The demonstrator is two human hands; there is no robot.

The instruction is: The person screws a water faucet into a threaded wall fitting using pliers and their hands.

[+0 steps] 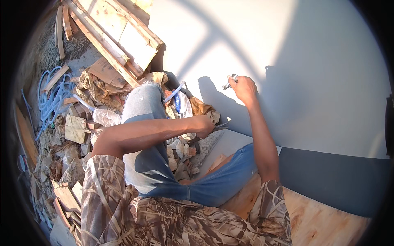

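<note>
in the middle of the frame, the left hand (204, 126) is closed around a dark tool (221, 127), whose thin end points to the right. above it and to the right, the right hand (245, 89) has its fingers curled on a small metallic tool (226, 85), held near the pale wall (320, 102); its exact kind i cannot tell. at the left of the frame lie a coiled blue hose (53, 96) and wooden planks (98, 37) higher up.
</note>
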